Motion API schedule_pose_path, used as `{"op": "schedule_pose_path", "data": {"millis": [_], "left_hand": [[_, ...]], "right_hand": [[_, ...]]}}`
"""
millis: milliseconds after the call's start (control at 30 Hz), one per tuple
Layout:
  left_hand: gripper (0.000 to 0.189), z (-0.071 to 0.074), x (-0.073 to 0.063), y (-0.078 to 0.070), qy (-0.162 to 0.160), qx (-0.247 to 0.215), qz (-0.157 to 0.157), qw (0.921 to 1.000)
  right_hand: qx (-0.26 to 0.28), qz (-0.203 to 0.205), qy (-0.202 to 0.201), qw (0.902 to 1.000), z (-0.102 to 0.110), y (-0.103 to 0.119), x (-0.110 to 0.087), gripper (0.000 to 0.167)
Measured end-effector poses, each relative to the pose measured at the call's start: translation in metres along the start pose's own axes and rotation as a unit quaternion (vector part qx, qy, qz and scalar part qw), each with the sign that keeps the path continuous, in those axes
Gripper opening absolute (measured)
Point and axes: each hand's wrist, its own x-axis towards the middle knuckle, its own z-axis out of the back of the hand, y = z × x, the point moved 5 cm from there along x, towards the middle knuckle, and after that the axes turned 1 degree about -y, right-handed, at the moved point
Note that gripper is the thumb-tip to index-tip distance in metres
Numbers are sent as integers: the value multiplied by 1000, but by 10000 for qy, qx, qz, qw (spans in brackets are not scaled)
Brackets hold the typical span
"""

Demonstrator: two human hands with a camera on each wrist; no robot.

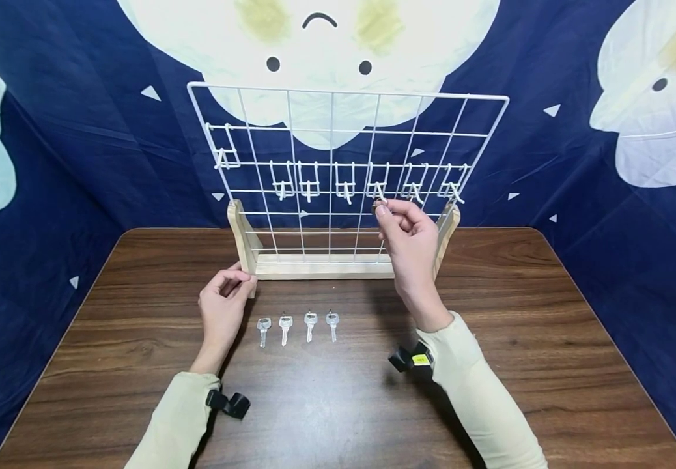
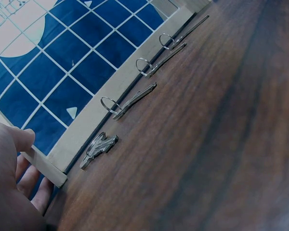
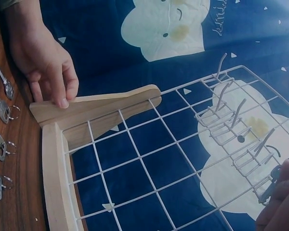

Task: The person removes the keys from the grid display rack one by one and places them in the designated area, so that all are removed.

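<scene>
My left hand [image 1: 221,306] grips the near end of the wooden left foot [image 2: 47,169] of a white wire grid rack [image 1: 331,163], thumb on one side and fingers on the other. My right hand [image 1: 414,238] is raised to the rack and pinches a small key [image 3: 269,188] by one of the white hooks [image 1: 379,189]. Fingers cover most of that key; whether its ring is on the hook I cannot tell. Several silver keys [image 1: 285,329] lie in a row on the table before the rack, with small rings [image 2: 143,66] at their heads.
More white hooks [image 1: 346,189] hang along the grid, one of them higher at the far left [image 1: 225,158]. Brown wooden table [image 1: 338,417] lies under everything. Behind it hangs a dark blue cloth [image 1: 109,130] with white cloud shapes.
</scene>
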Motion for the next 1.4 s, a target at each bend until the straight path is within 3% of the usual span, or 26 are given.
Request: {"op": "schedule_pose_path", "data": {"millis": [633, 733, 1167, 1400], "left_hand": [[14, 0, 0, -1, 0, 23, 22, 10000], [14, 1, 0, -1, -6, 5, 18, 10000], [13, 1, -1, 0, -4, 28, 55, 10000], [14, 1, 0, 0, -12, 43, 48, 10000]], "right_hand": [[193, -21, -41, 9998, 3, 11, -5, 6], [126, -8, -39, 9999, 3, 11, -6, 12], [-563, 133, 96, 9983, 11, 6, -17, 8], [-560, -156, 283, 9979, 15, 1, -22, 16]]}}
